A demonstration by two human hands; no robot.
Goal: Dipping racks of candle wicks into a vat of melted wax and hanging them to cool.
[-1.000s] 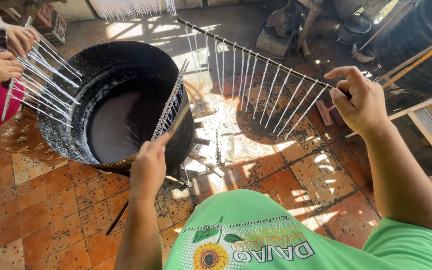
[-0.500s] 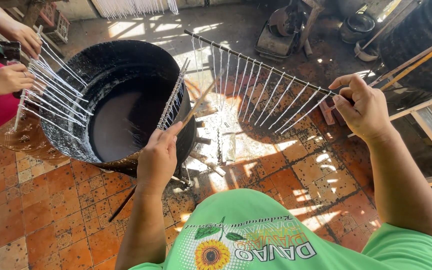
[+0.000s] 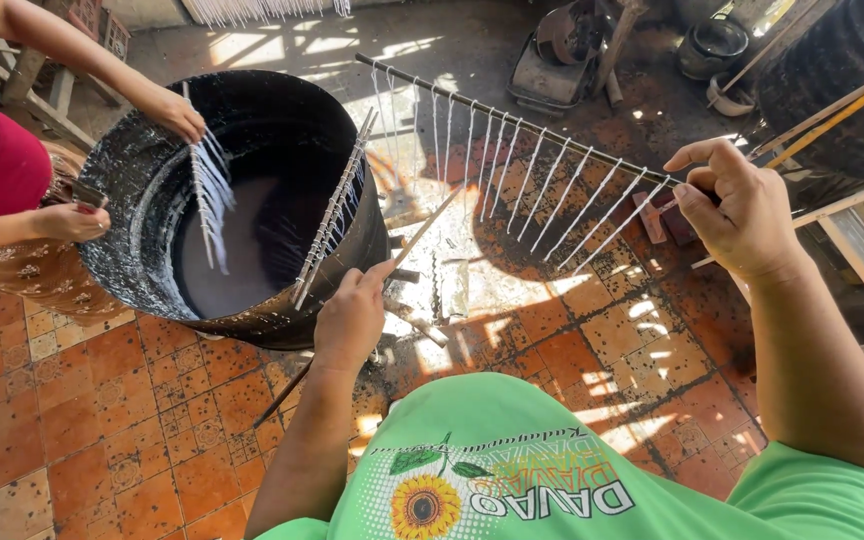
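Since the earlier frame the co-worker's rack [image 3: 207, 195] has gone from outside the drum's left rim to down inside the drum [image 3: 132, 200], its white candles hanging over the pale liquid [image 3: 227, 250]. Co-worker's far hand [image 3: 177, 115] holds that rack's top end at the back rim; the near hand [image 3: 72, 222] sits at the left rim, grip unclear. Person's left hand has slid right & lower, now in front of the drum's near wall.

Left hand [image 3: 352, 315]: fingers curled shut round a thin wooden stick [image 3: 417, 235] that runs up-right from the fist, over the drum's right edge. Just left of it a 2nd rack [image 3: 337, 205] of short white candles lies tilted across the drum's right side, top end at the back rim, low end near the front rim. Can't tell if the hand touches that rack.

Right hand [image 3: 737, 215]: thumb & bent fingers pinched on the end of a long dark rod [image 3: 512, 120], index finger raised. Rod stretches up-left, well clear of the drum, w/ a row of thin white candles [image 3: 552, 185] dangling from it over the orange tile floor [image 3: 102, 420], which is spattered dark.
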